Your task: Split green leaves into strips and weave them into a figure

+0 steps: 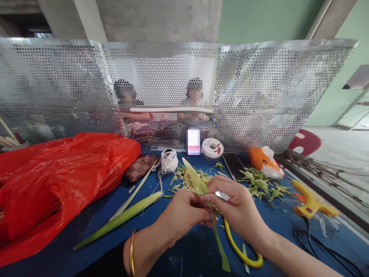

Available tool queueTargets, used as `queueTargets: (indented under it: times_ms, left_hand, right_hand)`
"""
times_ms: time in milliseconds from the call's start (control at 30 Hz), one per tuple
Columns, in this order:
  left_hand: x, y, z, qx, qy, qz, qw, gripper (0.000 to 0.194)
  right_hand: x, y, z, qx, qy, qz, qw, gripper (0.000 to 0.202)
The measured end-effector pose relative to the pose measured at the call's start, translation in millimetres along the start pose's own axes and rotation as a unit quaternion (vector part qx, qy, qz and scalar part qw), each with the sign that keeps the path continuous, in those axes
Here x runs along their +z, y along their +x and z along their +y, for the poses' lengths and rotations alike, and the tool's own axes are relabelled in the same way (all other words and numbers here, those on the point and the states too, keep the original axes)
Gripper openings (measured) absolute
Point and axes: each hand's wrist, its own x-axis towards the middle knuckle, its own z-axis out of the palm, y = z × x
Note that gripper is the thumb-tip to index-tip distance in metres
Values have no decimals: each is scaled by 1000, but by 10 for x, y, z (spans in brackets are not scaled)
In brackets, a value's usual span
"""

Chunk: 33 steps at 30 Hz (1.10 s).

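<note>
Both of my hands meet over the middle of the blue table [190, 254]. My left hand [187, 211] pinches a pale green leaf strip [194, 175], with fingers closed near its middle. My right hand [233, 200] grips the same strip just above, thumb pressed to fingers. The strip's upper end points away from me, and a narrow green end [221, 250] hangs below the hands. Under my right hand lies a yellow looped handle [243, 258], apparently of scissors; the rest is mostly hidden. Leaf scraps [184, 177] lie behind the hands.
A long green leaf [123, 216], brown checked pouch [141, 168], white string ball [169, 161] and red plastic bag [72, 173] are left. Ribbon spool [212, 148], phone [233, 166], tissue pack [263, 161] and yellow glue gun [311, 202] sit right. Perforated metal screen [161, 69] stands behind; people sit beyond.
</note>
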Motion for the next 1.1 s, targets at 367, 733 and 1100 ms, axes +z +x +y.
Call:
queueTargets:
  times_ms: [367,733,1100]
  left_hand:
    - [-78,73,-47,32,-43,80,995,18]
    - [-204,66,117,49,-113,148,981,25]
    - [-226,170,-48,90,-89,181,975,28]
  right_hand:
    - [-80,52,37,-40,-95,29,994,15]
    - [-22,46,83,-1,-115,-56,992,27]
    - [4,42,97,-152,-188,-51,969,24]
